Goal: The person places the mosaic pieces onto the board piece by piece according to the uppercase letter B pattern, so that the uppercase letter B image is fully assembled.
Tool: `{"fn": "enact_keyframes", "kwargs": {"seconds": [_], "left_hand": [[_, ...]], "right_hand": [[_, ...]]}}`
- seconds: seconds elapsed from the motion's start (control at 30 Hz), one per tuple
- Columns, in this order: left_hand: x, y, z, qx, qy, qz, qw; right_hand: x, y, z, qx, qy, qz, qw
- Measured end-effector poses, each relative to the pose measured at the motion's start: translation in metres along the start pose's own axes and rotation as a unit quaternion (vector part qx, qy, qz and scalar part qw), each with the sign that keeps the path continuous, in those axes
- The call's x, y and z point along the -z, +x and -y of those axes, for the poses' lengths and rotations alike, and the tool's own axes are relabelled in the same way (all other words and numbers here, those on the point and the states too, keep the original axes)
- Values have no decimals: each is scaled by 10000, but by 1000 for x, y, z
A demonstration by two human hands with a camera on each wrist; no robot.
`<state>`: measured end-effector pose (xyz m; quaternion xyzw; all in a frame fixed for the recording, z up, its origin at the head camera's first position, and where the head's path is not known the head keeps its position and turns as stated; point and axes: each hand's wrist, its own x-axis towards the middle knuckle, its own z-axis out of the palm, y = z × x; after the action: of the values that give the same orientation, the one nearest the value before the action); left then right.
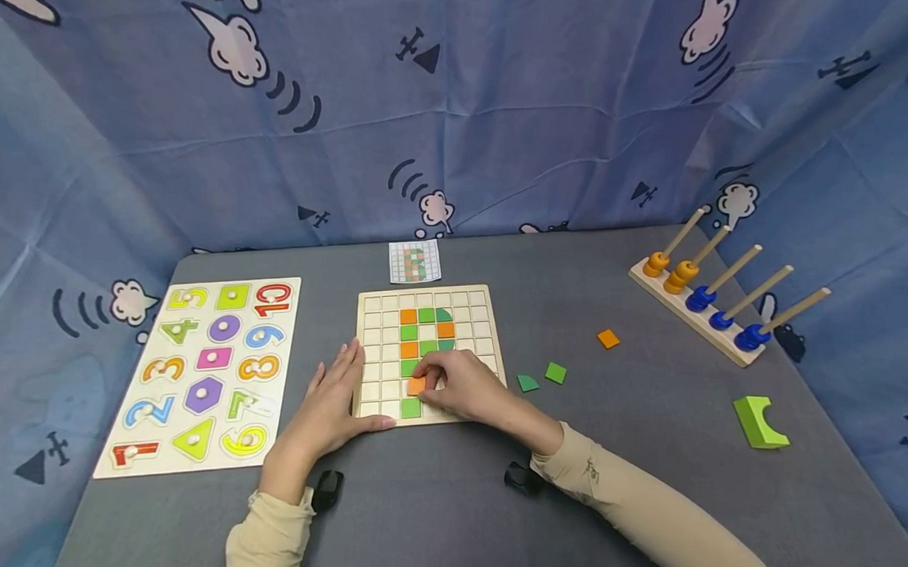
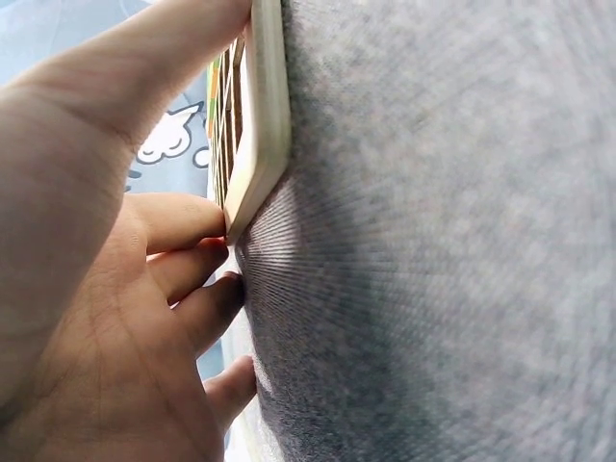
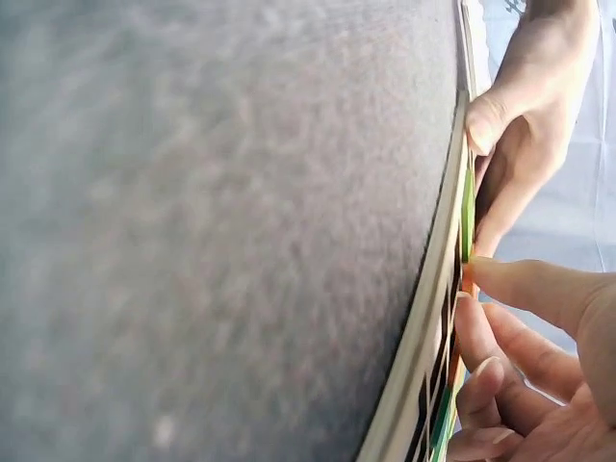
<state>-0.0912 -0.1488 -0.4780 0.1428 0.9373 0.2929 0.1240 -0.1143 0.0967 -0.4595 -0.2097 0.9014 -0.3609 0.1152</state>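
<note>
A wooden grid board (image 1: 378,374) lies flat on the table, with orange, green and teal tiles set in its cells. My right hand (image 1: 465,387) is over the board's lower middle, thumb and fingertips pinching an orange square tile (image 1: 416,387). This tile sits between a green tile (image 1: 409,368) above and another green tile (image 1: 411,408) below. Along the board's left edge rests my left hand (image 1: 329,405), its fingers fairly straight and its thumb on the front edge. In the left wrist view, the fingertips touch the board's corner (image 2: 260,164).
Behind the board lies a pattern card (image 1: 415,262). To its right are a teal quarter-round tile (image 1: 527,383), a green tile (image 1: 555,372) and an orange tile (image 1: 609,339). A number puzzle (image 1: 195,380) is at left; a peg stacker (image 1: 695,313) and green arch block (image 1: 759,423) are at right.
</note>
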Motion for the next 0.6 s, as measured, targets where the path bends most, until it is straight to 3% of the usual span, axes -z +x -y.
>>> {"fn": "enact_keyframes", "kwargs": {"seconds": [0.37, 0.6], "left_hand": [[1, -1, 1, -17, -18, -1, 10000], [0, 0, 2, 5, -13, 35, 10000]], "right_hand": [[-5, 6, 4, -38, -207, -129, 9997], [11, -7, -14, -124, -3, -453, 9989]]}}
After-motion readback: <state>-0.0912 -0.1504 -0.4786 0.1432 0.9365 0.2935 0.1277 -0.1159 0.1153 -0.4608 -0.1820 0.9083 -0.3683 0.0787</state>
